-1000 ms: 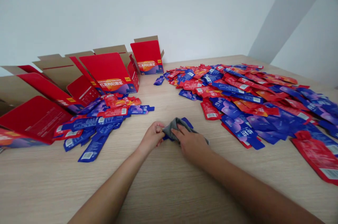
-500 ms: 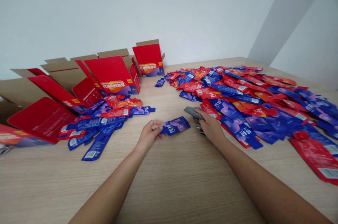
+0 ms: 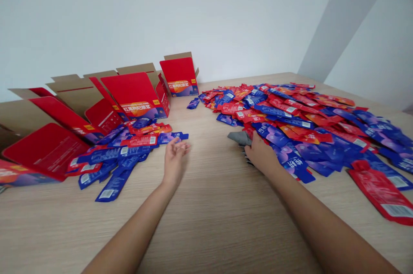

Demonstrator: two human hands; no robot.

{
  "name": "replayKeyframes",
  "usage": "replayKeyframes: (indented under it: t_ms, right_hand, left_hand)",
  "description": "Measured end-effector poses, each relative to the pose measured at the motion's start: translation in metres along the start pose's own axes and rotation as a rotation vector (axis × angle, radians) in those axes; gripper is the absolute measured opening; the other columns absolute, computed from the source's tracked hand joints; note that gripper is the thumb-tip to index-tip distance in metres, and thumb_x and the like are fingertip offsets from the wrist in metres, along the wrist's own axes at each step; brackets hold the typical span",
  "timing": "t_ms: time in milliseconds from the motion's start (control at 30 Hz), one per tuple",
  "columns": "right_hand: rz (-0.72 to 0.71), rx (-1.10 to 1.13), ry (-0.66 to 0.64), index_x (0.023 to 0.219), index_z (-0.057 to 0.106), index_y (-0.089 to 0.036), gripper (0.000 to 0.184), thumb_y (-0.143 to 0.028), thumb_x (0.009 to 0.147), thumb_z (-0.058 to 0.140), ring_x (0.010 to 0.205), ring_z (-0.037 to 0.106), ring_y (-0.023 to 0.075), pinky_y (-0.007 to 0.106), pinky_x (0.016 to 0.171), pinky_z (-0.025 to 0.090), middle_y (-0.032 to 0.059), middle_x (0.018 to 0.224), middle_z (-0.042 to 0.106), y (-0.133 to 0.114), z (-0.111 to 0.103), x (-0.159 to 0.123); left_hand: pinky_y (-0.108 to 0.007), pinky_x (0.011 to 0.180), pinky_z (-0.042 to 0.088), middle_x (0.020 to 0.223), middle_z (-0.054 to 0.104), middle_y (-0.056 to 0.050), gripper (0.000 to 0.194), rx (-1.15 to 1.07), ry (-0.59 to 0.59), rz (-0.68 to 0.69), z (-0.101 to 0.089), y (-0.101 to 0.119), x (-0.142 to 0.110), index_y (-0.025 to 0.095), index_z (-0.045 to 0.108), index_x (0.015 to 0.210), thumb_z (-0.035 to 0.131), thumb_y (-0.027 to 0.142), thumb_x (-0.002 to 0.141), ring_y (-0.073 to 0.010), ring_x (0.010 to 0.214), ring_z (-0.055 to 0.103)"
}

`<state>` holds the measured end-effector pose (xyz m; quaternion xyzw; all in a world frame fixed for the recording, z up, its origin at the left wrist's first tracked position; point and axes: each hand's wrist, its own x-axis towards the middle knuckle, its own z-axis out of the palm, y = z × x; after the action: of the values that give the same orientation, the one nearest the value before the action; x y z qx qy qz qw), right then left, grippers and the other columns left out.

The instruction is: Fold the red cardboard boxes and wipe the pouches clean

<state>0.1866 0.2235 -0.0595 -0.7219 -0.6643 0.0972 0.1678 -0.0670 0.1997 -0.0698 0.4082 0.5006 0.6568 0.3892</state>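
My left hand (image 3: 175, 158) is raised over the table, just right of the left heap. Its fingers are loosely spread with nothing in them. Close to its fingertips lies a blue pouch (image 3: 168, 137) at the edge of the left heap of red and blue pouches (image 3: 129, 153). My right hand (image 3: 260, 153) grips a crumpled grey cloth (image 3: 240, 137), its fingers partly hidden beneath. This hand is at the near left edge of the large heap of red and blue pouches (image 3: 290, 115).
Several open red cartons stand at the left, among them a carton (image 3: 135, 93) behind the small heap and another carton (image 3: 180, 75) near the wall. A single blue pouch (image 3: 193, 103) lies before the far one. At right lies a red pouch (image 3: 380, 192).
My left hand has let go of a blue pouch and moved left and slightly up. Where that pouch lies I cannot tell. My right hand keeps the grey cloth, almost unmoved.
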Motion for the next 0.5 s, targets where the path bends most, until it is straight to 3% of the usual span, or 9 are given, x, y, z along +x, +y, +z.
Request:
replayKeyframes:
  t_ms: [100, 267, 367, 500]
  right_hand:
    - [-0.072, -0.101, -0.108, 0.128, 0.044, -0.008, 0.048, -0.024, 0.083, 0.041, 0.1, 0.06, 0.0287, 0.038, 0.081, 0.046, 0.0197, 0.123, 0.055, -0.007, -0.004, -0.003]
    - [-0.291, -0.126, -0.191, 0.128, 0.044, -0.011, 0.049, -0.025, 0.081, 0.042, 0.097, 0.062, 0.027, 0.033, 0.074, 0.047, 0.0163, 0.12, 0.058, -0.025, -0.004, -0.017]
    - [-0.383, -0.107, -0.204, 0.128, 0.044, -0.014, 0.049, -0.024, 0.08, 0.043, 0.094, 0.063, 0.0263, 0.033, 0.073, 0.046, 0.0145, 0.118, 0.06, -0.03, -0.001, -0.024]
    - [-0.577, -0.037, -0.229, 0.122, 0.05, -0.017, 0.046, -0.024, 0.077, 0.046, 0.092, 0.063, 0.0259, 0.033, 0.074, 0.045, 0.0108, 0.109, 0.065, -0.032, 0.003, -0.03]
  left_hand:
    - [-0.03, 0.077, 0.048, 0.091, 0.061, -0.002, 0.037, 0.085, -0.131, -0.022, 0.011, -0.004, -0.001, 0.02, 0.049, 0.103, 0.062, 0.029, 0.07, -0.0142, 0.082, 0.063]
    - [-0.031, 0.078, 0.048, 0.09, 0.063, -0.005, 0.027, 0.277, -0.275, 0.017, 0.034, -0.008, 0.02, 0.017, 0.056, 0.095, 0.057, 0.015, 0.068, -0.0154, 0.083, 0.062]
    - [-0.034, 0.088, 0.044, 0.096, 0.065, -0.008, 0.025, 0.502, -0.432, 0.104, 0.07, -0.007, 0.036, 0.016, 0.061, 0.092, 0.051, 0.007, 0.07, -0.0178, 0.091, 0.061]
    - [-0.034, 0.097, 0.037, 0.105, 0.065, -0.01, 0.02, 0.699, -0.7, 0.181, 0.144, -0.008, 0.044, 0.016, 0.064, 0.085, 0.055, 0.007, 0.069, -0.0216, 0.104, 0.056]
